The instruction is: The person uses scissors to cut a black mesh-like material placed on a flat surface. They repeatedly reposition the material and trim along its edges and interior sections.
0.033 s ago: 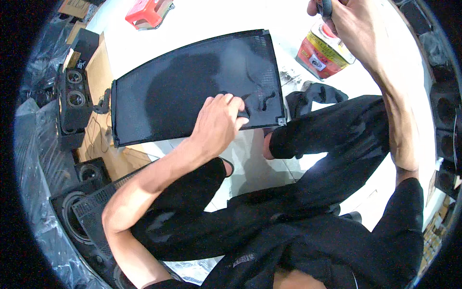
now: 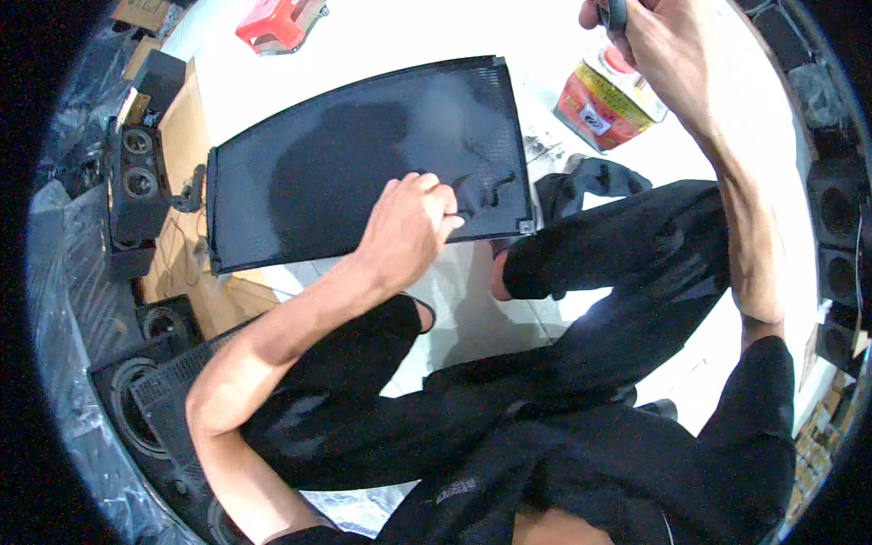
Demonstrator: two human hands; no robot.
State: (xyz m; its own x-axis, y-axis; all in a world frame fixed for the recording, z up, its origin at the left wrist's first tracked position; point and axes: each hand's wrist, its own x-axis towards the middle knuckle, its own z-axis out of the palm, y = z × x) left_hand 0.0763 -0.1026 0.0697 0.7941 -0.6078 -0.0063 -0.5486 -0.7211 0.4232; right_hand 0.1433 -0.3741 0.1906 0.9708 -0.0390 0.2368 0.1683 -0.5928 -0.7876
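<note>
My left hand [image 2: 409, 222] rests with curled fingers on a black, curved-edged panel [image 2: 345, 145], near its lower edge; something dark between the fingers is too hidden to make out. The panel has perforated mesh at its sides, metal-look corner pieces and wavy marks or wrinkles on its right part. My right hand [image 2: 663, 64], raised at the top right, is closed on a dark grey tool [image 2: 614, 14], cut off by the frame's edge. Just below that hand stands a red and yellow rectangular can [image 2: 604, 118].
A red plastic-and-metal object [image 2: 272, 27] lies at top left. Speaker boxes [image 2: 136, 204] and a wooden board [image 2: 182, 254] line the left, beside plastic sheeting [image 2: 64, 291]. Dark cloth [image 2: 599, 182] lies right of the panel. My bent legs are below; more dark boxes [image 2: 836, 209] line the far right.
The view has shifted slightly, so the panel and both hands appear a little further left. Both hands otherwise keep about the same pose.
</note>
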